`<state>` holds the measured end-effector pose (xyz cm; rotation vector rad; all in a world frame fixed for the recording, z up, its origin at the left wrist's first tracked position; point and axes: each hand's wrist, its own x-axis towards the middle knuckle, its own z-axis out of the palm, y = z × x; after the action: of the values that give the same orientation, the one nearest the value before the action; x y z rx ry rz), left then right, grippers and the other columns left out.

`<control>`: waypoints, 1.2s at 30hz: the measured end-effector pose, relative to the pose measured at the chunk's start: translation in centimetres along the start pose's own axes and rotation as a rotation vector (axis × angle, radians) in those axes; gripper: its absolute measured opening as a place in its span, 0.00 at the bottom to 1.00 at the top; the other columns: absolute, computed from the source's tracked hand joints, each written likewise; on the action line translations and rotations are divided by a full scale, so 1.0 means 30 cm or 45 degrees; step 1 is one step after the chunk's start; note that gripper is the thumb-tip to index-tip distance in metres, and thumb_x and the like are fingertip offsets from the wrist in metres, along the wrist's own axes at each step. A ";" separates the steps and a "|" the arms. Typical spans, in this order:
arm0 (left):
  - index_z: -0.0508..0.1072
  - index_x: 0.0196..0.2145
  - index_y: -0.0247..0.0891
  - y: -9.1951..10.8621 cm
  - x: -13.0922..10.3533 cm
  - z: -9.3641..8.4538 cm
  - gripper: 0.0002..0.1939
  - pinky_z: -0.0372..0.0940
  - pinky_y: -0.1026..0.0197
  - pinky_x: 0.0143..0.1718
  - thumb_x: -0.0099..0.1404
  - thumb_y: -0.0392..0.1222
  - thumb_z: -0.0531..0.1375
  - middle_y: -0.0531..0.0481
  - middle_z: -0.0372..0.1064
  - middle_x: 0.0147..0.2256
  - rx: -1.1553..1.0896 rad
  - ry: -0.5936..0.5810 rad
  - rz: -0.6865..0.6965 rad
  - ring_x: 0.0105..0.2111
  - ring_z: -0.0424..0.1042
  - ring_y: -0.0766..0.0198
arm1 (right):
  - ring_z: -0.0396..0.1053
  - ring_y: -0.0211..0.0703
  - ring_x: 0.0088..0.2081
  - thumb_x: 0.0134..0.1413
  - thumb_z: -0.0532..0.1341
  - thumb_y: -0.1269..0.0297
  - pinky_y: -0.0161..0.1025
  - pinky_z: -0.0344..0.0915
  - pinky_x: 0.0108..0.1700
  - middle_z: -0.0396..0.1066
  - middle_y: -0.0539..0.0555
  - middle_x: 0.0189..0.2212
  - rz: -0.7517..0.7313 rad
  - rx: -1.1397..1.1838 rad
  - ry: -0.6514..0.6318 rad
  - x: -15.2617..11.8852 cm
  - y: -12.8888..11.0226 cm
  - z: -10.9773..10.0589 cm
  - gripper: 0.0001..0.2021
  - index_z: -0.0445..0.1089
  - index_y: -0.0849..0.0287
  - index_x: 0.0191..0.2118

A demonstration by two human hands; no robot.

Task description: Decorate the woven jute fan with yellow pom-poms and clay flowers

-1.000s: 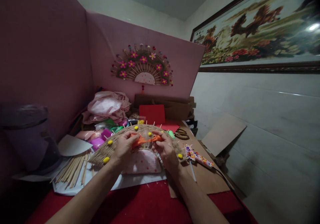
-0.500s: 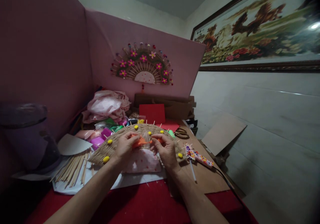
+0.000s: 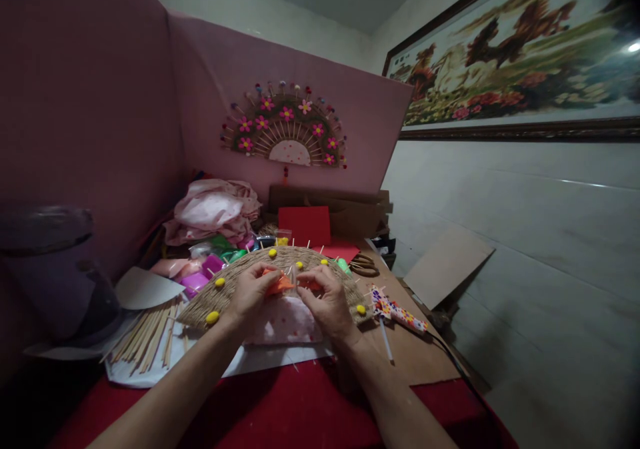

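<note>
In the middle of the head view, my left hand (image 3: 255, 292) pinches a small clear bag with soft orange clay (image 3: 281, 282) in it. Close beside it, my right hand (image 3: 326, 299) has thumb and fingers pressed together at the bag's right side; what lies between those fingertips is too small to make out. Both hands are over a fan (image 3: 200, 301) wound with brown twine, dotted with yellow clay pieces (image 3: 213, 317) and edged with short sticks. Its pale base with pink spots (image 3: 280, 322) shows between my forearms.
Wooden sticks (image 3: 145, 339) lie on white paper at left, near a plastic container (image 3: 55, 275). Colourful clay packs (image 3: 195, 282) and folded cloth (image 3: 215, 209) sit behind. At right are scissors (image 3: 364, 266) and a patterned glue gun (image 3: 400, 312). A decorated fan (image 3: 287, 129) hangs on the pink panel.
My right hand has shifted slightly left and its fingertips have turned inward, closer to the left hand. The orange seen at its fingertips before is now mostly hidden. My left hand keeps its hold.
</note>
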<state>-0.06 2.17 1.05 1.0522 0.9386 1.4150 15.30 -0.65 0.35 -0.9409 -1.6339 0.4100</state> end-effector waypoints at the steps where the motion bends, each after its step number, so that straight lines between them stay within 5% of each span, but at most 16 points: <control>1: 0.70 0.24 0.34 0.000 0.000 0.000 0.11 0.59 0.67 0.23 0.43 0.41 0.67 0.54 0.66 0.21 0.004 0.002 0.009 0.21 0.65 0.69 | 0.64 0.38 0.32 0.48 0.62 0.72 0.33 0.63 0.31 0.64 0.51 0.32 -0.012 -0.024 -0.011 -0.002 -0.002 0.001 0.06 0.74 0.56 0.33; 18: 0.70 0.24 0.34 -0.007 -0.020 0.026 0.13 0.58 0.67 0.22 0.43 0.43 0.67 0.55 0.66 0.20 0.110 -0.047 0.050 0.20 0.64 0.69 | 0.63 0.40 0.34 0.54 0.59 0.69 0.37 0.60 0.36 0.61 0.52 0.32 -0.189 -0.365 -0.152 -0.025 0.013 0.007 0.05 0.73 0.55 0.35; 24: 0.69 0.22 0.34 0.001 -0.025 0.034 0.13 0.55 0.69 0.19 0.42 0.43 0.67 0.56 0.64 0.18 0.087 -0.044 0.037 0.18 0.61 0.71 | 0.62 0.38 0.30 0.53 0.59 0.68 0.35 0.60 0.32 0.63 0.51 0.28 -0.081 -0.198 0.037 -0.008 0.000 0.003 0.06 0.69 0.58 0.26; 29: 0.68 0.24 0.34 0.021 -0.017 0.026 0.14 0.59 0.68 0.20 0.40 0.43 0.67 0.54 0.67 0.20 -0.046 0.078 -0.069 0.20 0.65 0.69 | 0.57 0.35 0.21 0.50 0.60 0.62 0.33 0.55 0.22 0.61 0.47 0.21 0.363 0.414 0.319 0.020 0.012 -0.020 0.06 0.66 0.58 0.27; 32: 0.67 0.26 0.36 0.026 -0.010 0.013 0.16 0.63 0.66 0.21 0.40 0.42 0.67 0.54 0.68 0.22 -0.114 0.124 -0.159 0.20 0.66 0.69 | 0.55 0.33 0.19 0.45 0.61 0.65 0.32 0.55 0.20 0.63 0.46 0.22 0.574 0.952 0.273 0.033 0.009 -0.029 0.04 0.66 0.58 0.29; 36: 0.67 0.27 0.36 0.027 -0.008 0.004 0.15 0.64 0.67 0.21 0.41 0.40 0.66 0.54 0.69 0.22 -0.146 0.116 -0.182 0.20 0.68 0.69 | 0.58 0.32 0.22 0.42 0.59 0.69 0.31 0.55 0.22 0.67 0.51 0.27 0.666 1.262 0.129 0.037 -0.007 -0.034 0.05 0.68 0.60 0.30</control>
<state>-0.16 1.85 1.83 0.8258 0.9668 1.3899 16.16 -0.14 1.52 -0.5712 -0.8594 1.3503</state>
